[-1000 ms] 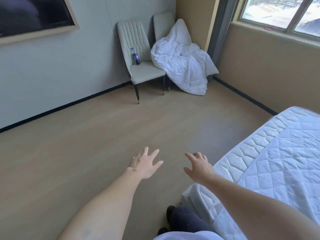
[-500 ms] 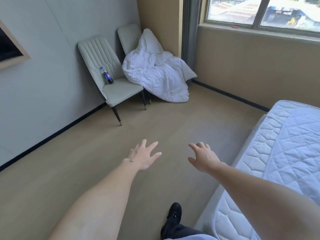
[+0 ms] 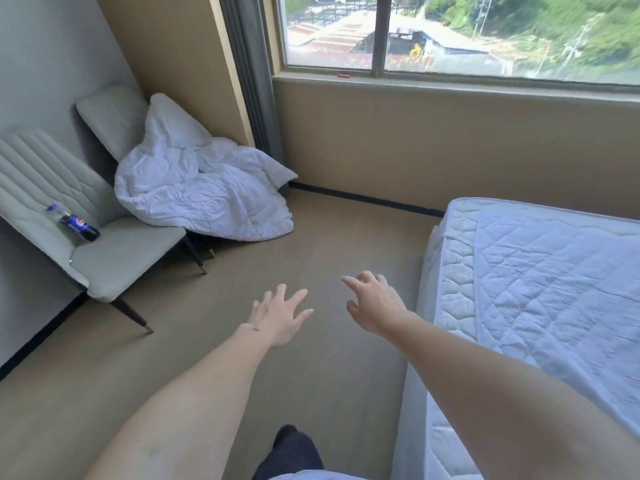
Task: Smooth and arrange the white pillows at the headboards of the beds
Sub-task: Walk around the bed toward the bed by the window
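My left hand (image 3: pixel 282 315) and my right hand (image 3: pixel 372 303) reach forward over the bare floor, fingers spread, holding nothing. A bed with a quilted white mattress (image 3: pixel 540 282) lies to the right of my right arm. A white pillow (image 3: pixel 173 124) leans on the far chair's back in the corner, on top of a crumpled white duvet (image 3: pixel 201 199) that spills from the seat to the floor. No headboard is in view.
A pale upholstered chair (image 3: pixel 114 258) stands at the left wall with a cola bottle (image 3: pixel 76 225) lying on its seat. A second chair (image 3: pixel 110 119) sits under the duvet. A window (image 3: pixel 460 36) and grey curtain (image 3: pixel 249 74) are ahead. My foot (image 3: pixel 287 441) shows below.
The view has swung to the right: chairs and duvet slid left, and the window and more of the mattress came into sight. Both hands stay open in front of me.
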